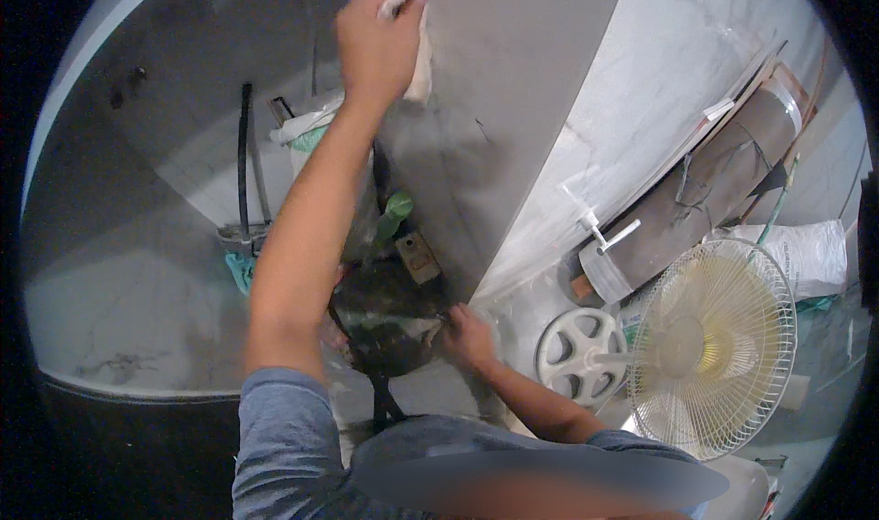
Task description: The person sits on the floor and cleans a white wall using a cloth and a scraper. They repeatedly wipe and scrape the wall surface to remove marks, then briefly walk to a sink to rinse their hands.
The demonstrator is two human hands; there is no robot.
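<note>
My left hand (375,48) is raised high at the top of the view, its fingers closed on a white cloth (419,71). The cloth hangs down against a flat grey panel (513,90), and part of it is covered by the hand. Lower down, my right hand (471,337) rests by the bottom corner of that panel, beside a dark cluttered patch. Its fingers are small and blurred, so I cannot tell whether they grip anything.
To the right stands a fan with a wire cage (714,351), beside a white spoked wheel-shaped base (579,355). A long brown roll (696,190) leans along the white wall. Below my left arm are a green bottle-like object (396,209), a small box (418,258) and a black upright bar (244,154).
</note>
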